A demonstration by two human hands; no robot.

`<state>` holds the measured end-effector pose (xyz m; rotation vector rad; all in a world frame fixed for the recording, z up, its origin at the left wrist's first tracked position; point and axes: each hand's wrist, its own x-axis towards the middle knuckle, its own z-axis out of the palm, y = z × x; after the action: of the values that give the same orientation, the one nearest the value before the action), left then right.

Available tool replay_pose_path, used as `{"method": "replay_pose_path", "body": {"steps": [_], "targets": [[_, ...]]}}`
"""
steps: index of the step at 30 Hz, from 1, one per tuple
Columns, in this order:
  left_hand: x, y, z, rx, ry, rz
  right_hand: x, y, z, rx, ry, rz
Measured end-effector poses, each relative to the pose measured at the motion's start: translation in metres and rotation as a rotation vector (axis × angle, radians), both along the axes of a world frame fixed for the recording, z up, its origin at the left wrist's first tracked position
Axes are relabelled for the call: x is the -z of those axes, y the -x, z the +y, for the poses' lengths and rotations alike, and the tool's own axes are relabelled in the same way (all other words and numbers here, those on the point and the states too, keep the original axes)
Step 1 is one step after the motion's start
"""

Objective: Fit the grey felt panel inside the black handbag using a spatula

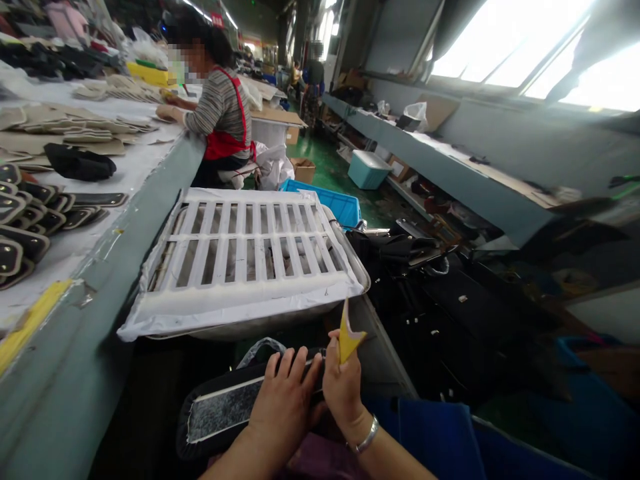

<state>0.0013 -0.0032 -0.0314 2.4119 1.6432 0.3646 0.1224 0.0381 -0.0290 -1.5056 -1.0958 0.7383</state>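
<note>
In the head view, low in the middle, a black bag (200, 408) with an upward-facing side rests before me. Set into that side is a long grey speckled panel (225, 408) with a pale edge. My left hand (287, 397) lies over the bag's right part, fingers bent across it and gripping it. Just beside it, my right hand (344, 387) is closed around a folded, pointed yellow piece (351, 341) with a pale inner side. The yellow piece sticks up from the fist; its lower end is hidden. A clear-wrapped handle (263, 347) arches behind the bag.
A white-wrapped slatted rack (240, 288) stands ahead. The left worktable (165, 163) carries dark trimmed pieces (30, 220) and beige panels (60, 123); a person in a red apron (225, 120) works there. Black bags (465, 300) pile at right, near a blue crate (330, 200).
</note>
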Motion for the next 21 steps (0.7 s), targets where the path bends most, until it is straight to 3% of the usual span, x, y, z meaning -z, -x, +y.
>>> {"method": "replay_pose_path", "body": {"steps": [2,5,7,14,21], "targets": [[0.000,0.000,-0.001,0.000,-0.009,0.003,-0.004,-0.001,0.003,-0.047,0.038,0.093],[0.002,0.001,-0.004,0.001,-0.002,-0.017,-0.012,-0.004,0.011,-0.027,0.136,0.506],[0.002,0.003,-0.006,-0.003,0.009,-0.029,-0.015,-0.005,0.017,0.012,0.120,0.668],[-0.002,0.004,-0.006,-0.005,0.068,-0.040,-0.008,-0.003,0.024,0.023,0.107,0.697],[0.002,0.004,-0.004,0.011,0.027,-0.031,-0.007,-0.003,0.035,-0.017,0.089,0.716]]}}
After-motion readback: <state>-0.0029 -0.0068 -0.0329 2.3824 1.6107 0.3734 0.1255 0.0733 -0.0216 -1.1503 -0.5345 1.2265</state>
